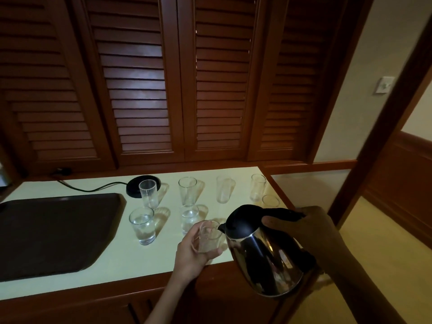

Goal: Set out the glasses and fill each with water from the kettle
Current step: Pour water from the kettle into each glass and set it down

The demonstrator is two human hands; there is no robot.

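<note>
My right hand [311, 232] grips the black handle of a steel kettle [264, 258], tilted with its spout at the rim of a short glass [209, 237]. My left hand [194, 251] holds that glass near the counter's front edge. Two short glasses with water stand to the left, one [142, 226] by the tray and one [189, 217] beside the held glass. Tall glasses stand in a back row, at the left [149, 194], middle left [188, 190], middle right [224, 189] and far right [258, 187]. Another short glass [270, 201] is partly hidden behind the kettle.
A dark tray [53, 232] lies on the left of the pale countertop [131, 260]. The black kettle base [134, 187] with its cord sits at the back. Louvred wooden doors rise behind the counter. The counter ends at the right, beside an open floor.
</note>
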